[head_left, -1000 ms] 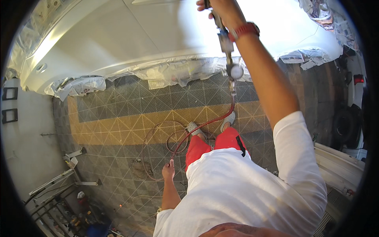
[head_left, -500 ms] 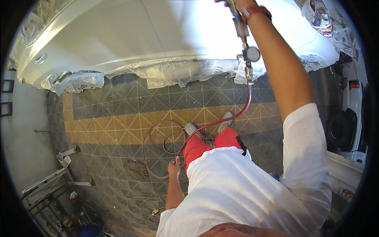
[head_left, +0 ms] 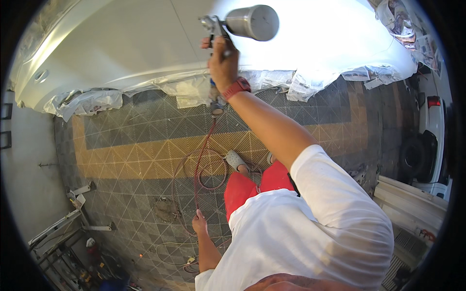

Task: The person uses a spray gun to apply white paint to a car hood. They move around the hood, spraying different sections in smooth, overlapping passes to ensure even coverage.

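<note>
My right hand is wrapped round the grip of a spray gun, with a red watch on the wrist. A silver metal cup sticks out to the right of the gun. Below the grip hangs a round gauge, and from it a dark red air hose runs down. Low at my left side, my left hand is closed on that hose. Right in front of the gun lies the pale car body panel; a gap between the two is hard to judge.
Crumpled masking film and paper edge the panel's bottom. Hose loops lie on the tiled floor by my feet. Metal stands are at the lower left. At the right are a white vehicle and a ribbed light panel.
My right hand has swung left and nearer with the spray gun, bringing the cup into view. My left hand has shifted a little left and down, still on the hose.
</note>
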`<state>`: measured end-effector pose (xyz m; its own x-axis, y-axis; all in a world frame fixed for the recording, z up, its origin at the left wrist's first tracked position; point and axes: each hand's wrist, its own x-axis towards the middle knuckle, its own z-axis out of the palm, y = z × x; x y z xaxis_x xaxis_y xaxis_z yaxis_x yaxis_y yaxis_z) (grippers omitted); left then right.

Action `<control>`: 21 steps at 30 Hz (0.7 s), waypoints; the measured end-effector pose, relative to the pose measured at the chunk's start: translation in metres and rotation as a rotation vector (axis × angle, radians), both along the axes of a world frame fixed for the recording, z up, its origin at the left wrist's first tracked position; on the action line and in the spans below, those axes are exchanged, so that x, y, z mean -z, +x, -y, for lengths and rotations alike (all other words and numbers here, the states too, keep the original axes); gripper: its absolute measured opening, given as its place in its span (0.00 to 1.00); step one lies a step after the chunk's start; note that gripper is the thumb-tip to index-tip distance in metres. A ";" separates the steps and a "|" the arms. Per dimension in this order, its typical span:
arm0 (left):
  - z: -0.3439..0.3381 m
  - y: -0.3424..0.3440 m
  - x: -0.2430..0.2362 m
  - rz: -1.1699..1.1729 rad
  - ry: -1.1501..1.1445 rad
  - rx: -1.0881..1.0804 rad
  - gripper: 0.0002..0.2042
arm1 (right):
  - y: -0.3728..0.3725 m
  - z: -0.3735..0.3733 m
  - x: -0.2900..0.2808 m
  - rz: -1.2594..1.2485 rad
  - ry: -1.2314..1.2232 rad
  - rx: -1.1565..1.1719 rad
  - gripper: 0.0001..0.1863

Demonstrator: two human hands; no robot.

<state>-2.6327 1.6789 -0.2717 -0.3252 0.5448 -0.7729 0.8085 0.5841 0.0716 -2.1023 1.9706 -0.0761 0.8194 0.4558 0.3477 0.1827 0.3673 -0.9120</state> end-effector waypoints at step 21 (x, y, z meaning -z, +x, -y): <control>0.006 0.026 0.052 -0.004 -0.056 0.590 0.36 | 0.127 0.193 -0.072 -0.061 -0.387 0.017 0.32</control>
<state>-2.6067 1.6732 -0.3234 0.0176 0.5925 -0.8054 0.9980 0.0386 0.0503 -1.9748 1.7772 -0.0045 0.8417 0.5300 0.1030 0.1265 -0.0082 -0.9919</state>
